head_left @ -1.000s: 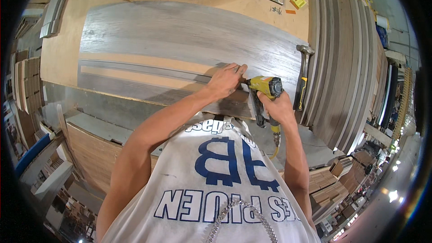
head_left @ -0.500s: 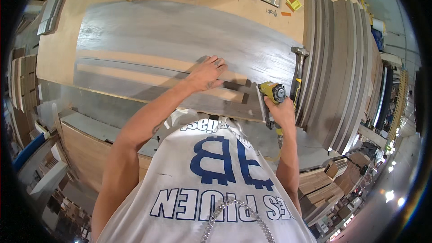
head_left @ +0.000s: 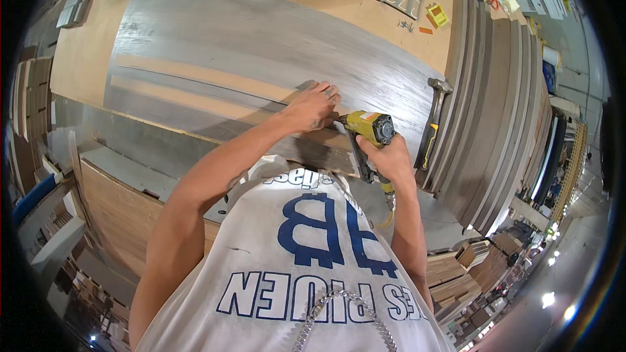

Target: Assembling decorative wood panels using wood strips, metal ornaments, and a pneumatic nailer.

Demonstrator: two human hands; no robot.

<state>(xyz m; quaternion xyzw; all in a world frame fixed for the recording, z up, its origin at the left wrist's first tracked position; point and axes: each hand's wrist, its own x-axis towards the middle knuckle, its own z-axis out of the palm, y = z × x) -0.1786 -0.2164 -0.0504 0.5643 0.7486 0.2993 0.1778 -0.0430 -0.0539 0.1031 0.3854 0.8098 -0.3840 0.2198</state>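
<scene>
Nailer (head_left: 369, 125): over the near side of the grey panel (head_left: 228, 32), nose close beside the left hand (head_left: 314, 108); contact with the wood too hidden to call. Right hand (head_left: 392, 160) wrapped round the handle, a full, closed grip; trigger finger not clear enough to read. Left hand palm down, fingers bent, at the thin strip (head_left: 205, 83) between two tan bands (head_left: 189, 96); cannot tell what, if anything, pinched underneath.

For good work, as judged here: draw left fingertips back from the nose, out of line of any stray nail. Press the strip flat first. Square the nose to the surface, lean in, then squeeze. Keep the hose (head_left: 390, 216) slack beside the right forearm.

Farther out on the tabletop (head_left: 85, 39): hammer (head_left: 434, 117) to the right, then long boards (head_left: 495, 104). Mind both when swinging the nailer aside.
</scene>
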